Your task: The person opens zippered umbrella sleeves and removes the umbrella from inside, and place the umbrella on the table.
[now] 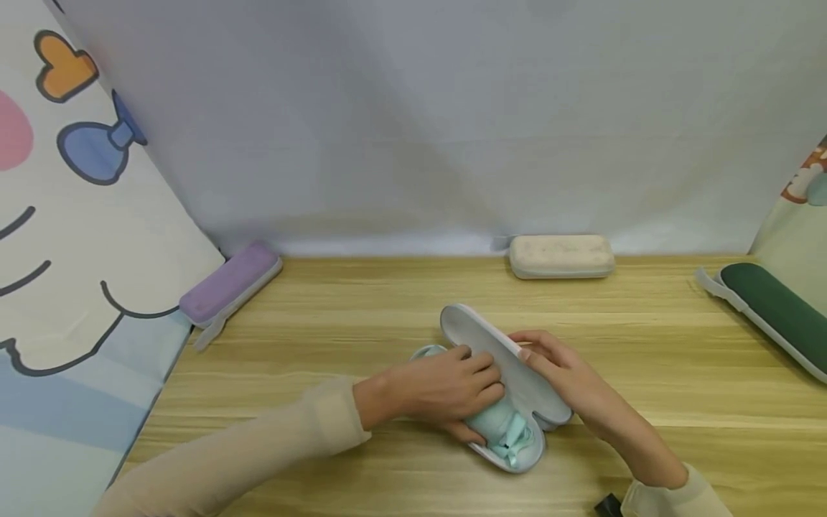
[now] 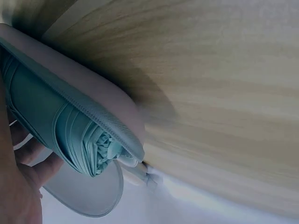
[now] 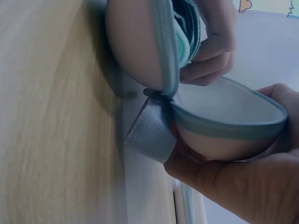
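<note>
A small zip case lies open on the table, its pale-lined lid [image 1: 510, 370] tilted up on the right. Inside its lower half [image 1: 531, 459] sits a mint-green folded umbrella [image 1: 492, 424]; pleated cloth shows in the left wrist view, and a strap [image 1: 517, 436] bunches at the near end. My left hand [image 1: 446, 384] reaches over the umbrella and grips it, with curled fingers on one side and the thumb on the other. My right hand [image 1: 571, 380] holds the lid, whose pinkish outer shell [image 3: 219, 147] rests against the palm in the right wrist view.
A purple case [image 1: 227, 283] lies at the left edge of the wooden table [image 1: 336, 323]. Toward the back stands a cream case [image 1: 562, 255], and a dark green one [image 1: 778, 309] is on the right. A grey-white backdrop [image 1: 413, 143] rises behind the table.
</note>
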A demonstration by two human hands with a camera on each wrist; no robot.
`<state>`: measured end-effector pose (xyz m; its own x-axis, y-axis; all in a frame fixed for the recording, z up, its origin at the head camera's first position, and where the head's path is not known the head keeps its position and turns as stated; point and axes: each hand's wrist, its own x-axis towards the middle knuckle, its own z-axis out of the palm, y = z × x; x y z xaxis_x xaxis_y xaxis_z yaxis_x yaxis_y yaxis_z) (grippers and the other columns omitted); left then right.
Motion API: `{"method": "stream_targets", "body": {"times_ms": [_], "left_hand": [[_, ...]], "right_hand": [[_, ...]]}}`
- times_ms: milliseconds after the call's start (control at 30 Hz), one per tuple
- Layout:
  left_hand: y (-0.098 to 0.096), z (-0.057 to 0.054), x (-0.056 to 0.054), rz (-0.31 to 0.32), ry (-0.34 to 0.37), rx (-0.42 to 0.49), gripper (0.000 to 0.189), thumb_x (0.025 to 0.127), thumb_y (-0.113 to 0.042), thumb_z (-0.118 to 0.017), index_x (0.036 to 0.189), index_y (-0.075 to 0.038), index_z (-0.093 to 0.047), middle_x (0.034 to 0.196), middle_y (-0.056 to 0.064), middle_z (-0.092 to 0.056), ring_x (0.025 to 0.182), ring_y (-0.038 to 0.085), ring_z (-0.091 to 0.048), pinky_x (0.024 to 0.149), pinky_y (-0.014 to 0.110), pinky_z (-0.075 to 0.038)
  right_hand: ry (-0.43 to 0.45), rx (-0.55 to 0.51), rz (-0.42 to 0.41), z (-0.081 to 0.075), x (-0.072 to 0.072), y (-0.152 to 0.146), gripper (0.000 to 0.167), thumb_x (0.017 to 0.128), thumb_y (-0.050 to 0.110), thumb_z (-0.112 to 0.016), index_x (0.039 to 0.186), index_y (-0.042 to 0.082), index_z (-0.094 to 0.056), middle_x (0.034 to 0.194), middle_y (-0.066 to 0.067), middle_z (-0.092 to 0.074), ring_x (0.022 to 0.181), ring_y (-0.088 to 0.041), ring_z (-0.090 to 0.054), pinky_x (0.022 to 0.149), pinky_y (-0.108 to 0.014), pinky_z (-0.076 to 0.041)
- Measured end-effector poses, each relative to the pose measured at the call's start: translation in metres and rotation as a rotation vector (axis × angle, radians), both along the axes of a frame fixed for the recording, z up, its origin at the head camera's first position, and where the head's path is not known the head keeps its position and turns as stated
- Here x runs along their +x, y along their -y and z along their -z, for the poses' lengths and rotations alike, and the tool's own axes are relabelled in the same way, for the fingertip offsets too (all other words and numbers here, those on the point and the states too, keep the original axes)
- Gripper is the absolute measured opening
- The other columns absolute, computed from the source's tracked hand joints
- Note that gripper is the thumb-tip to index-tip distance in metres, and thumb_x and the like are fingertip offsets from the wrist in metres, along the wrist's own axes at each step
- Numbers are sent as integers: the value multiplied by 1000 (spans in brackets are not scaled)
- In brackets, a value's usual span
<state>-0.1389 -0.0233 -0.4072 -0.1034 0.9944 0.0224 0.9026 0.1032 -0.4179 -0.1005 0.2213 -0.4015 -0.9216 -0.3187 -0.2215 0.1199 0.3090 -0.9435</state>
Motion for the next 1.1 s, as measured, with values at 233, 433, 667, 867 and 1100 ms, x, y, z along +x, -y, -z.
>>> {"method": "stream_targets", "body": {"times_ms": [233, 433, 667, 867, 1100], "left_hand": [[4, 1, 1, 38, 5, 34, 59, 98, -76, -44, 113, -22, -59, 117, -9, -65, 97, 11, -60, 77, 24, -54], [10, 3, 0, 118, -24, 147, 51, 102, -69, -43, 108, -21, -58, 113, -9, -64, 90, 8, -59, 73, 23, -52], [21, -4, -3, 259, -137, 390, 49, 106, -61, -41, 110, -16, -59, 113, -4, -67, 97, 14, -61, 81, 28, -55], [39, -22, -12, 263, -209, 536, 69, 90, -74, -62, 113, -9, -60, 115, 3, -70, 98, 20, -67, 84, 32, -59], [67, -30, -29, 106, -247, 702, 64, 91, -63, -68, 112, -2, -65, 106, 8, -72, 90, 24, -70, 77, 33, -62]], "right_hand": [[8, -13, -7, -1, 0, 1, 47, 111, 31, -50, 151, 7, -47, 136, -26, -62, 110, -29, -70, 82, -39, -60], [18, -17, -27, 1, 0, 2, 47, 111, 30, -50, 151, 5, -48, 137, -25, -63, 109, -28, -69, 82, -39, -60], [41, -18, -27, 2, 0, 1, 48, 111, 34, -50, 151, 7, -47, 142, -23, -60, 112, -28, -67, 84, -40, -59], [39, -7, -15, 2, 0, 0, 47, 111, 32, -50, 151, 6, -48, 142, -23, -60, 113, -27, -67, 85, -38, -58], [28, 23, 15, 2, -2, 0, 45, 110, 31, -52, 149, 8, -51, 144, -22, -59, 118, -27, -64, 87, -37, -56]]}}
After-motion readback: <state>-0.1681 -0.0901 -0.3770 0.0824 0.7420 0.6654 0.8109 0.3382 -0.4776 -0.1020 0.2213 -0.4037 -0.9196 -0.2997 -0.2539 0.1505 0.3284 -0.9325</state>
